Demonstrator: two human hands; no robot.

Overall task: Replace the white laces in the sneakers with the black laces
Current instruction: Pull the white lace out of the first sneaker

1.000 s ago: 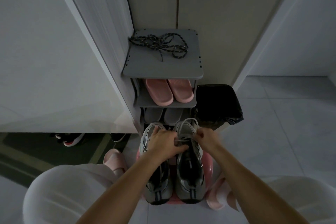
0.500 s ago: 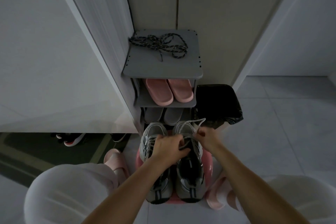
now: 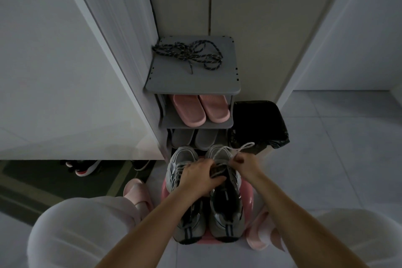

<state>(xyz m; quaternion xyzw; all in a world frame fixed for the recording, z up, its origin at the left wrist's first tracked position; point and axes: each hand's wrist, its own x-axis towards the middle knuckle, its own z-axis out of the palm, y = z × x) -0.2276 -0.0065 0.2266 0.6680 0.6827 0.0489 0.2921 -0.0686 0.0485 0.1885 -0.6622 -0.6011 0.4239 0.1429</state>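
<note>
Two grey sneakers stand side by side on a pink stool (image 3: 250, 199), toes pointing away from me. My left hand (image 3: 199, 177) lies across the tongue area, gripping the right sneaker (image 3: 226, 206) at its lacing. My right hand (image 3: 244, 164) pinches the white lace (image 3: 237, 151) and holds a loop of it up and to the right. The left sneaker (image 3: 179, 160) keeps its white lace threaded. The black laces (image 3: 189, 54) lie in a loose tangle on top of the grey shoe rack (image 3: 193, 82).
Pink slippers (image 3: 201, 110) and grey slippers (image 3: 193, 138) fill the rack's lower shelves. A black-bagged bin (image 3: 258, 124) stands right of the rack. More pink slippers (image 3: 137, 192) lie on the tile floor by my knees. Dark shoes (image 3: 83, 167) sit under the cabinet at left.
My right hand has drawn the white lace out of the right sneaker, up and to the right, so a loop stands free. My left hand stayed on the shoe.
</note>
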